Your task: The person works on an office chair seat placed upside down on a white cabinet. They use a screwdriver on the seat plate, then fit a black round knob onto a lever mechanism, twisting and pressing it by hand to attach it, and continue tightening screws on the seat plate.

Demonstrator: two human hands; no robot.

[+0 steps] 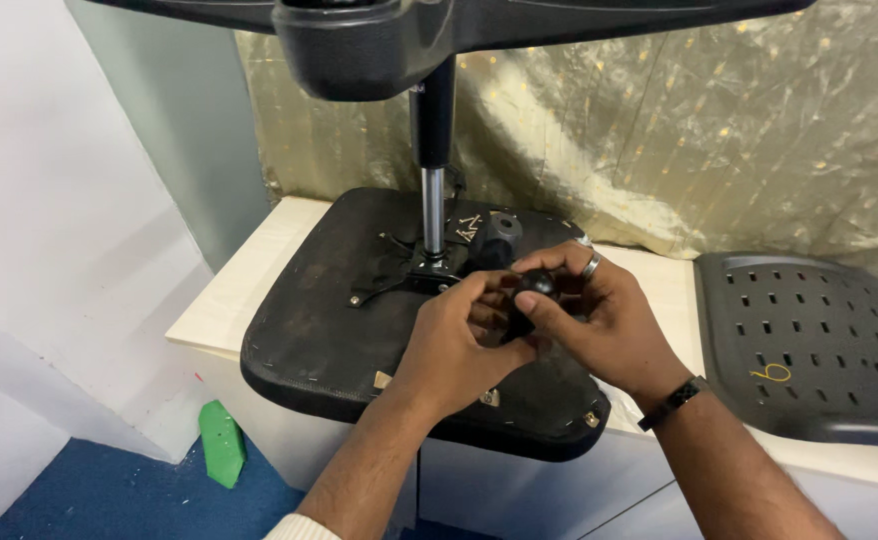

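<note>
Black round knob (536, 287) sits pinched between your two hands, right over the middle of the upturned chair seat (329, 330). Your right hand (599, 320) closes on it from the right side, thumb and forefinger wrapped around the knob's front, ring showing on one finger. Your left hand (459, 340) comes in from the left and below, fingers curled shut around whatever sits under the knob; that lower part is hidden by your fingers, so you can't tell its shape.

The knob lies between both hands, touching both, about equally near to each. It seems to point up and away from you toward the metal plate (414, 270) bolted to the seat's underside, but its long axis is mostly covered, so that's only a guess.

Just beyond your fingers stands the chrome post (433, 210), upright, rising into the black chair base (359, 40) at the top of the view. A dark cylinder-shaped lever end (499, 235) sticks out right behind the knob, near but apart.

Seat rests on a pale table (229, 290). A perforated black backrest (809, 340) lies to the right, well apart. Gold crinkled cloth (709, 130) hangs behind. Green scrap (221, 440) on the blue floor, lower left.
</note>
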